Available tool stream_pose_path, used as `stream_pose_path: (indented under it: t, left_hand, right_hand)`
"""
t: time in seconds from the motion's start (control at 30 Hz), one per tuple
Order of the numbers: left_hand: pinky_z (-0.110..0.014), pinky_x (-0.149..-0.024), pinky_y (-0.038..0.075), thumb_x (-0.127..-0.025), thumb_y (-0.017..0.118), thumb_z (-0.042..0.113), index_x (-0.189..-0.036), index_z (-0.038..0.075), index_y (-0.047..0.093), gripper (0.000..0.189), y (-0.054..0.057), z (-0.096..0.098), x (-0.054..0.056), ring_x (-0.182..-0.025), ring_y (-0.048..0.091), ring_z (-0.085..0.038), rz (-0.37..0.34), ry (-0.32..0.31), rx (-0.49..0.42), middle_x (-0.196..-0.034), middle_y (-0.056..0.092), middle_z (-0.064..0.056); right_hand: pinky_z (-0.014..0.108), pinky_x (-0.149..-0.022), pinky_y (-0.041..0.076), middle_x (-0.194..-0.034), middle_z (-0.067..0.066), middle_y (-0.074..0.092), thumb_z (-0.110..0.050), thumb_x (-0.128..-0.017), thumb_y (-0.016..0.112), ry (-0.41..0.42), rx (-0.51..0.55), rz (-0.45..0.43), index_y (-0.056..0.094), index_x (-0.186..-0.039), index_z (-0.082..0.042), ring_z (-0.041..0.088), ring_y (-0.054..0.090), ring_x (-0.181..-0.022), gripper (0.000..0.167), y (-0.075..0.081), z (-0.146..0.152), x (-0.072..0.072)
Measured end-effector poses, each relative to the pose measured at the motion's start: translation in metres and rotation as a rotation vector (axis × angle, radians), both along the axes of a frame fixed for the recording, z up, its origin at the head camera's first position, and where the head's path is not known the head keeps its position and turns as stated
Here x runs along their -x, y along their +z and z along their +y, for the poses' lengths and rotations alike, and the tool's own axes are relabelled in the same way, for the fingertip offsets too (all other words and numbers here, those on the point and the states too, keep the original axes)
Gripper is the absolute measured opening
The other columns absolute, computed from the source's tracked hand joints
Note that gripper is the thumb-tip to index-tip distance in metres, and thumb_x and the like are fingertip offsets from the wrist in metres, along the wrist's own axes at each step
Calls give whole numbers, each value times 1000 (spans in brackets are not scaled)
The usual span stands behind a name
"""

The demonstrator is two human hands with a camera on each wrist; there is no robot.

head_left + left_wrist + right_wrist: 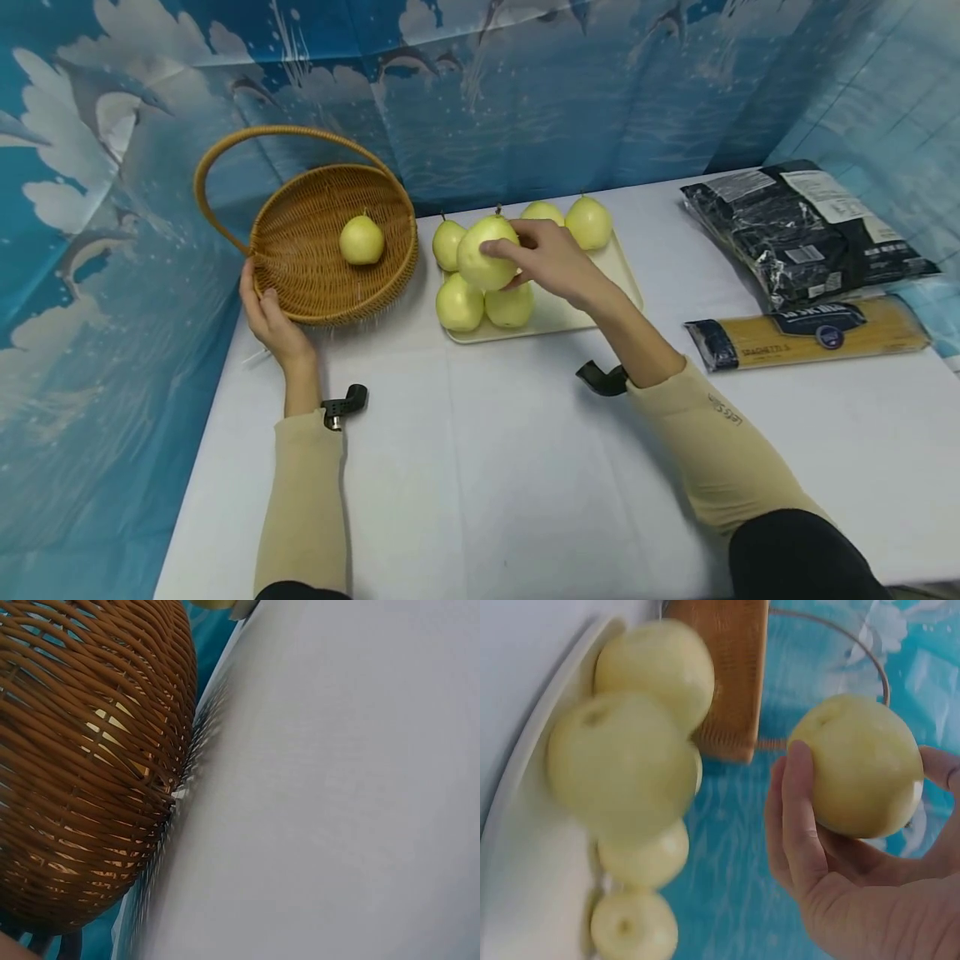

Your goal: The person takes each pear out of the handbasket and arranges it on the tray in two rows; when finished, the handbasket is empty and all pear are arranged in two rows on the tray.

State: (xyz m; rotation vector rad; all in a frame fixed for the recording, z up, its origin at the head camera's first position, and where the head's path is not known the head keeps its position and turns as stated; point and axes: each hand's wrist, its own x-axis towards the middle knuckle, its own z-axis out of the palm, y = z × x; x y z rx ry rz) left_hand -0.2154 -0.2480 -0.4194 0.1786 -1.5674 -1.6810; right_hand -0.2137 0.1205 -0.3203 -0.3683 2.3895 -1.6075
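Note:
My right hand (551, 258) holds a round yellow-green pear (487, 254) between thumb and fingers, above the left part of a cream tray (570, 321). In the right wrist view the same pear (859, 765) sits in the curled fingers. Several more pears lie on the tray, including a front-left pear (459, 302) and a back-right pear (588, 222). My left hand (279, 329) grips the lower left rim of a brown wicker basket (300, 242), which is tilted with its opening toward me. One pear (362, 240) rests inside the basket. In the left wrist view, the woven side (90, 765) hides most of that hand.
On the right of the white-covered table (525, 467) lies a black plastic package (810, 225). A spaghetti pack (817, 333) lies in front of it. A blue dolphin-print sheet (480, 108) hangs behind the table. The basket's tall handle (292, 131) arches up at the back left.

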Motion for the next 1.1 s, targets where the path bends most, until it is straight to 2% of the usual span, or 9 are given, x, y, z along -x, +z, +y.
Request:
stream_pose_path:
  t: [0.13, 0.23, 0.33, 0.47, 0.6, 0.7, 0.87, 0.97, 1.1]
  left_hand:
    - [-30, -126, 31, -100, 38, 3, -153, 1, 52, 55, -1, 0, 1, -151, 42, -17, -5, 1, -8, -158, 51, -14]
    - [-28, -125, 32, -99, 38, 4, -153, 1, 52, 55, -2, 0, 2, -151, 43, -18, -6, 5, -7, -159, 52, -13]
    - [-28, -124, 33, -99, 38, 4, -153, 1, 52, 56, -4, -2, 1, -151, 43, -19, -6, 0, -3, -159, 51, -14]
    - [-28, -124, 33, -100, 39, 5, -153, 3, 53, 55, -7, -5, -2, -151, 42, -19, -20, -6, -10, -159, 52, -12]
    - [-29, -125, 32, -100, 39, 5, -153, 3, 53, 55, -9, -8, -5, -151, 42, -19, -25, -1, 3, -158, 52, -11]
    - [-28, -125, 31, -101, 38, 6, -153, 4, 53, 55, -6, -9, -5, -151, 41, -17, -25, -10, 19, -159, 52, -10]
    - [-29, -125, 31, -101, 38, 6, -154, 4, 51, 55, -2, -8, -3, -152, 40, -19, -24, -22, 28, -160, 50, -10]
    - [-29, -125, 31, -100, 38, 5, -154, 3, 52, 55, -2, -5, -2, -152, 41, -19, -28, -8, 13, -159, 51, -11]
    - [-30, -125, 32, -100, 38, 4, -153, 1, 52, 55, -1, -2, 0, -151, 43, -21, -6, -5, 5, -158, 52, -13]
  right_hand:
    - [44, -84, 65, -124, 12, 68, -45, -104, 60, -15, -24, -47, 69, -129, -9, 25, 67, -114, 45, -2, 30, 2]
    - [40, -82, 65, -127, 13, 64, -48, -104, 56, -39, -74, -83, 66, -131, -7, 27, 65, -116, 50, -5, 50, 3]
    - [45, -87, 64, -128, 13, 62, -49, -104, 55, -56, -106, -137, 65, -133, -6, 28, 62, -116, 53, -14, 63, 4]
    - [52, -91, 62, -120, 13, 65, -55, -103, 54, -59, -191, -161, 69, -124, -7, 28, 67, -102, 55, -33, 70, 8]
    - [48, -86, 58, -104, 12, 69, -65, -100, 52, -88, -341, -144, 68, -108, -9, 27, 70, -81, 59, -42, 73, 12]
    - [45, -81, 53, -92, 10, 68, -66, -99, 50, -103, -421, -154, 63, -103, -9, 27, 68, -76, 59, -43, 75, 12]
    - [42, -79, 54, -87, 10, 64, -65, -101, 48, -23, -496, -184, 60, -115, -8, 26, 67, -73, 60, -51, 77, 17]
    - [41, -79, 56, -95, 13, 65, -68, -101, 46, 43, -526, -201, 56, -125, -6, 25, 69, -75, 68, -56, 78, 20]
    - [41, -83, 59, -107, 17, 68, -72, -100, 47, 66, -503, -237, 52, -133, -3, 25, 72, -83, 77, -58, 84, 21]
